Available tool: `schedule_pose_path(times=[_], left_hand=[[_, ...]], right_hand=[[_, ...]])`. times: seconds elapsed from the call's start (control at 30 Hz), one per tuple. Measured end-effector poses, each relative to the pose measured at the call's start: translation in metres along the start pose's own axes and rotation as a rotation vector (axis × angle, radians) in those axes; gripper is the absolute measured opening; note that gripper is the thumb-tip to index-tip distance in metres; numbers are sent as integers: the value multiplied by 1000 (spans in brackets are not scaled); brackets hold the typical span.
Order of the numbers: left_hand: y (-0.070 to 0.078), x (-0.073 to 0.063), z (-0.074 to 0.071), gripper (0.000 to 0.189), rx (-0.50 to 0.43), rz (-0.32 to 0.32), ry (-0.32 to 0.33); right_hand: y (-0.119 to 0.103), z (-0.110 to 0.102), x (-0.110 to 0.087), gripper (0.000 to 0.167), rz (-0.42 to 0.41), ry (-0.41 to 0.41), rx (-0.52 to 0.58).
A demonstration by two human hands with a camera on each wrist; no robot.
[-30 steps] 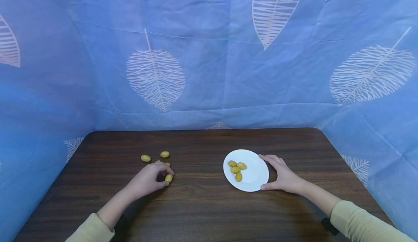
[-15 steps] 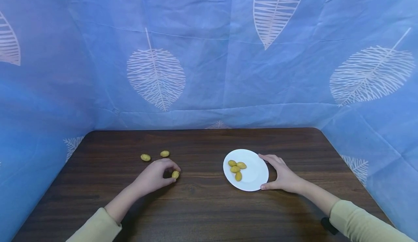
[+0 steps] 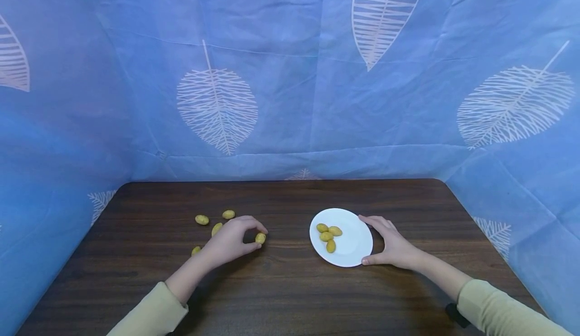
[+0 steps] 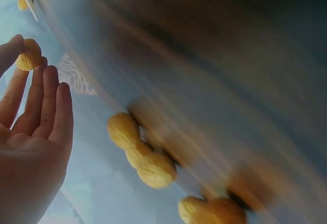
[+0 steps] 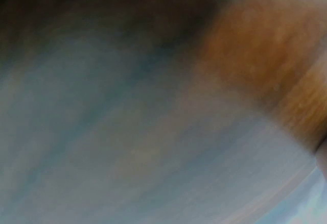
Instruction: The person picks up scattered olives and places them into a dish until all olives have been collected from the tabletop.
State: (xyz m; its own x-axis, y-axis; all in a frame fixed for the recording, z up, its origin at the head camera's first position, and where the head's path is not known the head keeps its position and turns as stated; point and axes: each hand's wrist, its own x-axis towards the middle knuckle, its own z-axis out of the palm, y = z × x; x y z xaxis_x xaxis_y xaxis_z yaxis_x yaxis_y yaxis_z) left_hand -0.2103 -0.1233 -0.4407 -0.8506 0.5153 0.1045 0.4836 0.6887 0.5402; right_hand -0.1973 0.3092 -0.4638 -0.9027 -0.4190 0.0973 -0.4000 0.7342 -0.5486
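Observation:
My left hand (image 3: 231,239) pinches a small wrinkled yellow oval piece (image 3: 260,238), nut-like in look, between thumb and fingertips. In the left wrist view the same piece (image 4: 29,54) sits at the thumb tip, and the other fingers extend beside it. To the right lies a white round plate (image 3: 353,238) with several similar yellow pieces (image 3: 326,236) on its left half. My right hand (image 3: 391,244) holds the plate's right rim, thumb at the near edge and fingers at the far edge. The right wrist view shows mostly blurred tabletop.
More yellow oval pieces (image 3: 202,219) lie on the dark wooden table (image 3: 281,295) behind and beside the left hand; the left forearm partly covers one. Blue cloth (image 3: 290,99) with white leaf prints hangs behind and at both sides of the table.
My left hand has moved right toward the plate with the pinched piece, uncovering pieces behind it. The right hand and plate have stayed in place.

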Motion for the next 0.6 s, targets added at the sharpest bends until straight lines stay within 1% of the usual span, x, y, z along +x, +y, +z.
schedule_pose_path(times=[0.2, 0.6], left_hand=[[8, 11, 7, 24, 1, 28, 0], [24, 32, 21, 24, -56, 77, -20]], right_hand=[[0, 1, 0, 107, 4, 2, 2], [1, 1, 0, 106, -4, 4, 0]])
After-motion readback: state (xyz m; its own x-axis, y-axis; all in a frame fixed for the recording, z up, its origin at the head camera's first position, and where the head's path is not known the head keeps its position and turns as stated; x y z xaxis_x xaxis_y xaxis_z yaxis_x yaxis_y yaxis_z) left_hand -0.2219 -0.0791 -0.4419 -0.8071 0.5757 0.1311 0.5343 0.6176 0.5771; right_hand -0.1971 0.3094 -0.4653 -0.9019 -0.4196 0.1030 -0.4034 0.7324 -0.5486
